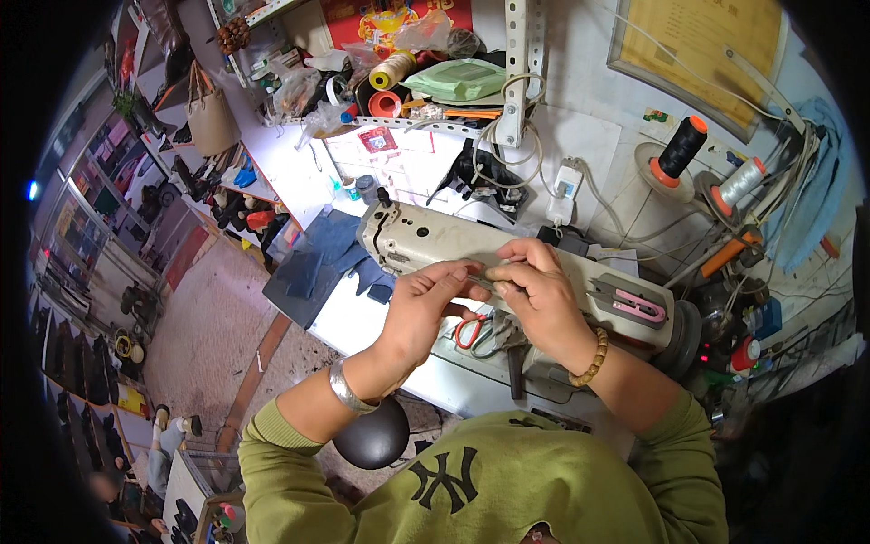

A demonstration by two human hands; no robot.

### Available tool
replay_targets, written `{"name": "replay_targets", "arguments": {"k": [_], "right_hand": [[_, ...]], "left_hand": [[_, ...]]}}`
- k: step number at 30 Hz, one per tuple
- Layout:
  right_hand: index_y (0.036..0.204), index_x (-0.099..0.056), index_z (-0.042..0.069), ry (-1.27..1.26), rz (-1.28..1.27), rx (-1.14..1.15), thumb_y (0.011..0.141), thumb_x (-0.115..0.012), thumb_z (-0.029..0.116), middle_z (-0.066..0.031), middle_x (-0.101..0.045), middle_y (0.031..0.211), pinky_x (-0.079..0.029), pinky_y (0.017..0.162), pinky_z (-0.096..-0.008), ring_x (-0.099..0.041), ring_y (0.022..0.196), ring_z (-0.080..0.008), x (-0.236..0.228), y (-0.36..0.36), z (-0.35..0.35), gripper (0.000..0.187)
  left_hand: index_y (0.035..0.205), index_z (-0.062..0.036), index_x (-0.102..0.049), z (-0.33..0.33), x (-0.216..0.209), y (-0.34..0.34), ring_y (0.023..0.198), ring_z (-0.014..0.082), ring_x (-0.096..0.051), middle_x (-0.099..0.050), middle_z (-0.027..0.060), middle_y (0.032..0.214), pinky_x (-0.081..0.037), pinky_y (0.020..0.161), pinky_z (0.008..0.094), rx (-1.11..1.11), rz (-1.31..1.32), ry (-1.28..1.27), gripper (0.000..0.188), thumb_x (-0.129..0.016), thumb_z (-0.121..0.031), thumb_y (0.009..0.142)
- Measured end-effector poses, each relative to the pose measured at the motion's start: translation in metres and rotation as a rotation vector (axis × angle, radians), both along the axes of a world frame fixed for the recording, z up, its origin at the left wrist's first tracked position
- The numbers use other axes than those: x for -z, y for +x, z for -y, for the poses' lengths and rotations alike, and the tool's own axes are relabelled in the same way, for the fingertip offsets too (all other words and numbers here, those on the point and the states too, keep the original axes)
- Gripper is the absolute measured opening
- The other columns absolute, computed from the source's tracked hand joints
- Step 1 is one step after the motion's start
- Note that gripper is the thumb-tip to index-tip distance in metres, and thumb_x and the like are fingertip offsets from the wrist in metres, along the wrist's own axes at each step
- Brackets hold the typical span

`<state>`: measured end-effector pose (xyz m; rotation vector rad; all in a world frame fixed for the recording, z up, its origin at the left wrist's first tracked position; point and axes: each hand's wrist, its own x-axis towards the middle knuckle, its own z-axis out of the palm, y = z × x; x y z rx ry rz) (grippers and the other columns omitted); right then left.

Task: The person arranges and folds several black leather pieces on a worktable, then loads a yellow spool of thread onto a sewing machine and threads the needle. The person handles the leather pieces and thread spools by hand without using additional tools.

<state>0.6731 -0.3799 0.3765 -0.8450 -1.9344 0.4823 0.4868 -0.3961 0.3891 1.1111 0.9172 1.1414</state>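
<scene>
Over the arm of a cream sewing machine, my two hands come together with their fingertips almost touching. My left hand is closed in a pinch. My right hand pinches from the other side, thumb against forefinger. Something small and thin seems to lie between the fingertips, too small to name. Below the hands, red-handled scissors lie on the white machine table. Pink-handled thread snips rest on top of the machine, right of my right hand.
Dark blue fabric pieces lie on the table's left side. Thread cones, one black and one silver-grey, stand at the right. A cluttered shelf is behind the machine. A round black stool stands below the table; a person sits at lower left.
</scene>
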Motion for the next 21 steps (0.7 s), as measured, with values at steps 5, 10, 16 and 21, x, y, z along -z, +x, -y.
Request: {"name": "replay_targets", "arguments": {"k": [5, 10, 16, 21], "right_hand": [[0.104, -0.065, 0.001, 0.073, 0.177, 0.087, 0.082, -0.062, 0.001, -0.0120, -0.056, 0.106, -0.047, 0.083, -0.0357, -0.055, 0.099, -0.0284, -0.016, 0.006, 0.000, 0.022], [0.090, -0.065, 0.004, 0.094, 0.564, 0.134, 0.085, -0.060, 0.012, -0.0095, -0.062, 0.089, -0.049, 0.070, -0.0409, -0.063, 0.084, -0.0297, -0.038, 0.008, -0.007, 0.010], [0.083, -0.062, 0.004, 0.136, 0.498, 0.093, 0.087, -0.058, 0.015, -0.0108, -0.063, 0.081, -0.050, 0.066, -0.0445, -0.063, 0.073, -0.0311, -0.069, -0.003, -0.019, 0.012], [0.087, -0.058, 0.000, -0.046, 0.189, -0.091, 0.090, -0.054, 0.016, -0.0170, -0.063, 0.080, -0.046, 0.067, -0.0461, -0.062, 0.077, -0.0371, -0.101, -0.021, -0.032, 0.016]], "left_hand": [[0.122, 0.0045, -0.058, -0.008, -0.007, -0.014, 0.088, 0.0180, -0.066, -0.069, 0.0152, 0.097, -0.053, 0.072, 0.0283, -0.028, -0.218, 0.245, 0.035, -0.050, -0.021, 0.099], [0.121, 0.0049, -0.059, -0.012, -0.013, -0.024, 0.082, 0.0119, -0.063, -0.070, 0.0105, 0.093, -0.052, 0.072, 0.0255, -0.052, -0.291, 0.344, 0.032, -0.050, -0.018, 0.100], [0.123, 0.0031, -0.057, -0.017, -0.021, -0.031, 0.080, 0.0097, -0.062, -0.070, 0.0085, 0.093, -0.051, 0.071, 0.0244, -0.029, -0.318, 0.422, 0.030, -0.052, -0.014, 0.099], [0.125, 0.0015, -0.056, -0.019, -0.031, -0.033, 0.079, 0.0077, -0.061, -0.071, 0.0066, 0.092, -0.050, 0.069, 0.0224, -0.055, -0.376, 0.448, 0.031, -0.055, -0.011, 0.097]]}}
